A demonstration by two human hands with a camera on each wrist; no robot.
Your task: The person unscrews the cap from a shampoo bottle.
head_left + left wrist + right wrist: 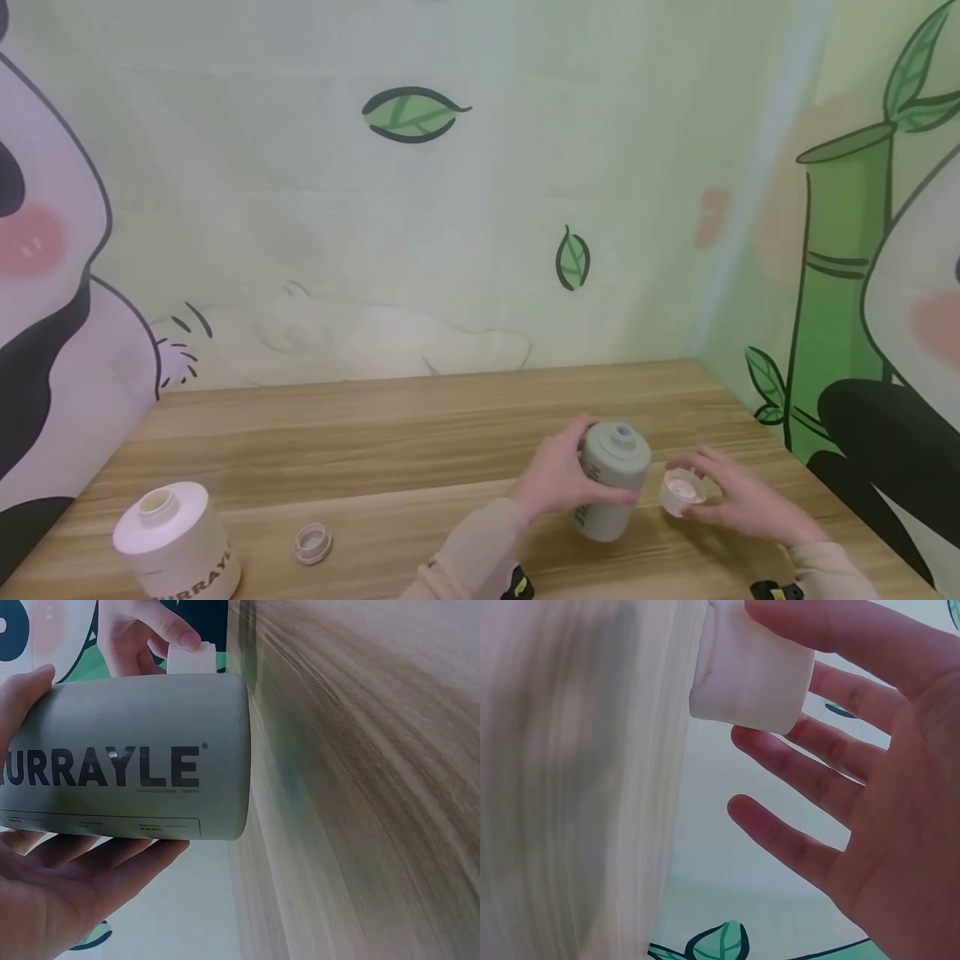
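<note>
My left hand grips a grey-green bottle around its side, thumb on one side and fingers on the other. The bottle leans slightly, and its narrow neck is uncovered. Dark letters ending in "URRAYLE" run along its body in the left wrist view. To the right of the bottle, my right hand pinches a white cap between thumb and fingers, close to the tabletop. In the right wrist view the little finger stands away from the cap. Whether bottle and cap touch the table, I cannot tell.
A white bottle with an uncovered neck stands at the table's left front. Between it and my left arm, a small round cap lies on the wooden table. A cloth with printed pandas, leaves and bamboo hangs behind and beside the table.
</note>
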